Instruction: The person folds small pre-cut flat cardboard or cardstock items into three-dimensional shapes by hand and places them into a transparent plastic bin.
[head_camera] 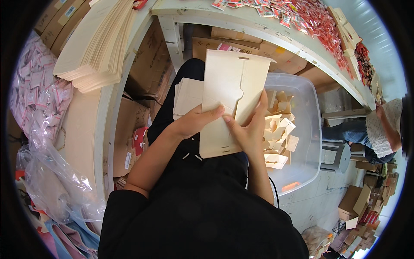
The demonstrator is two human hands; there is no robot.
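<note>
Both my hands hold a cream cardboard sheet (223,77) above my lap. It has slots near its top and bottom ends and a wavy cut line down its middle. My left hand (197,121) grips the left edge, thumb on the face. On the right edge is my right hand (250,126), its thumb beside the cut and close to the left thumb. The fingers behind the sheet are mostly hidden. A small stack of cream cards (188,97) rests on my thigh, partly behind the sheet.
Right of me, a clear plastic bin (304,155) holds folded cardboard pieces (279,132) and an orange object (290,186). A large stack of cardboard sheets (97,48) and a plastic bag of packets (38,87) lie left. Red packets (318,29) cover the far table. Another person (381,129) sits at right.
</note>
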